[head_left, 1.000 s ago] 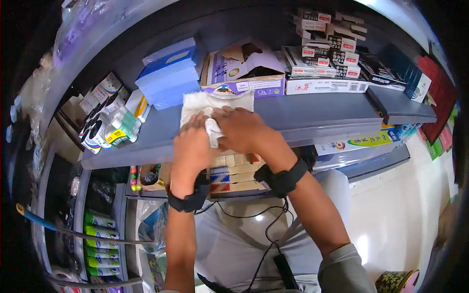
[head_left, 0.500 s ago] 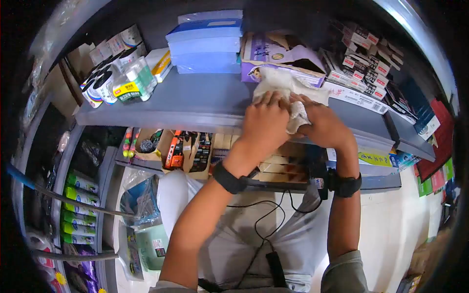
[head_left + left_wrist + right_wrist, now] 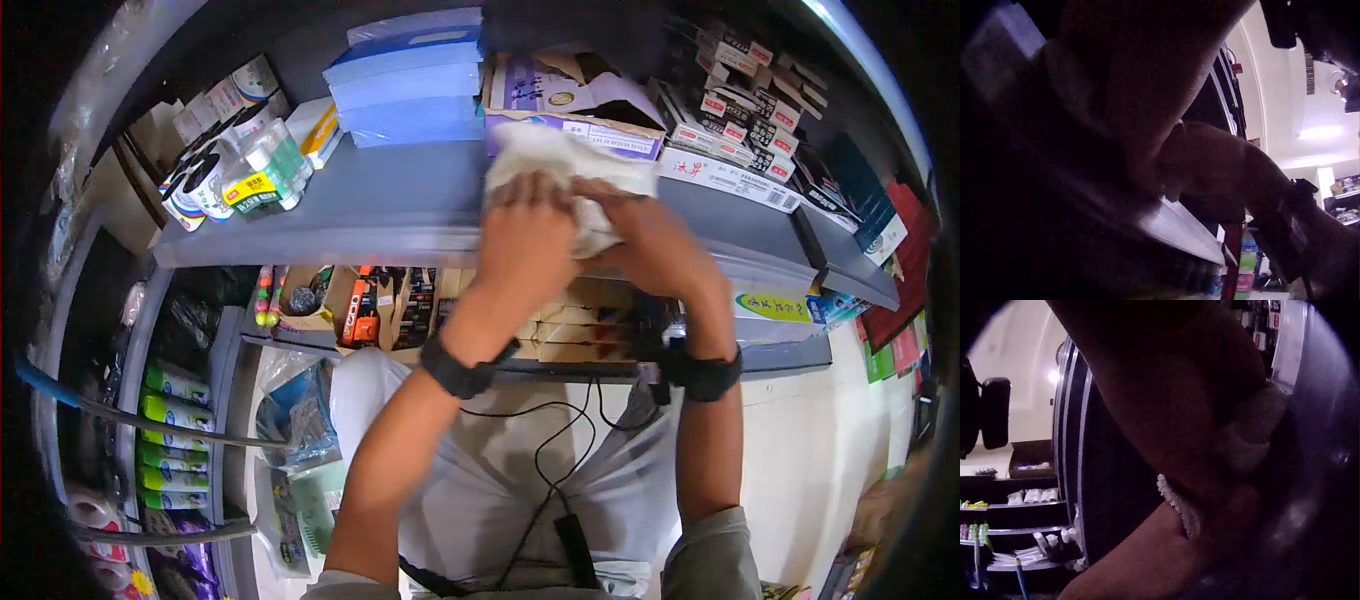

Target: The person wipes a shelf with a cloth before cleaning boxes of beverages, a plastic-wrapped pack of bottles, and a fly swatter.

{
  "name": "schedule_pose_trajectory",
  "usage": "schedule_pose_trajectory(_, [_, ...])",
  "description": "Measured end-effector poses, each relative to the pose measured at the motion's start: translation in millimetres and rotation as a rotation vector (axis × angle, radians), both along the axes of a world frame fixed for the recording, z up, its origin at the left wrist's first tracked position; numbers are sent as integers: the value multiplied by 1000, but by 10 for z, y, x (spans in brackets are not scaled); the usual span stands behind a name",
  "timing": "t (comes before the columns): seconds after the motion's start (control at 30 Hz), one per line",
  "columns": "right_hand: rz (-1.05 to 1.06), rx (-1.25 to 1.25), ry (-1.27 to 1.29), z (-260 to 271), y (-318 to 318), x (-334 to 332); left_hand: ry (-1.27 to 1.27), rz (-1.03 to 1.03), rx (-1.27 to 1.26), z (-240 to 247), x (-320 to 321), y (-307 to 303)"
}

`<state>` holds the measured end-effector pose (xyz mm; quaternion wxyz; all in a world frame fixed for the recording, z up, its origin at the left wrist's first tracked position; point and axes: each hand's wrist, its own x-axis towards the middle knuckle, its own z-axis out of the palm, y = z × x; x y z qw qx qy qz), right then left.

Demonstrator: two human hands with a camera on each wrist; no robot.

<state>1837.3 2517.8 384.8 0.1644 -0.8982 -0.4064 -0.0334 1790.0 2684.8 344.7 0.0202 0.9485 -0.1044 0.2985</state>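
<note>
A white cloth point(image 3: 560, 150) lies bunched on the grey shelf point(image 3: 400, 200), against the front of a purple box point(image 3: 610, 138). The left hand point(image 3: 525, 245) grips its left part from above, knuckles bent. Close beside it, the right hand point(image 3: 655, 240) grips the right part, and a fold of cloth stands up between the two hands. The thumbs are mostly hidden. In the dark left wrist view, the left hand point(image 3: 1141, 112) is near and the right hand point(image 3: 1204, 156) beyond. The right wrist view shows cloth point(image 3: 1247, 434) at the right hand point(image 3: 1179, 412).
Blue-wrapped stacks point(image 3: 405, 90) stand left of the purple box. Paper rolls and green-labelled bottles point(image 3: 270, 175) are at the shelf's left end. Small boxes point(image 3: 735, 110) are piled loosely at the right. A lower shelf holds orange packs point(image 3: 360, 315) and wooden items. Black cables point(image 3: 545, 450) hang below.
The head view has swung. Along the shelf, the hands and cloth moved right across the purple box's front, then slightly back left. Both hands stay on the cloth.
</note>
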Motion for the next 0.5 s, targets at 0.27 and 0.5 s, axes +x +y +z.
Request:
schedule_pose_trajectory(0.27, [-53,54,-103,-125,-84,18,-196,-308,-219,-1,-283,129])
schedule_pose_trajectory(0.5, [-26,150,-228,-237,-77,101,-325,-270,-521,-580,-591,153])
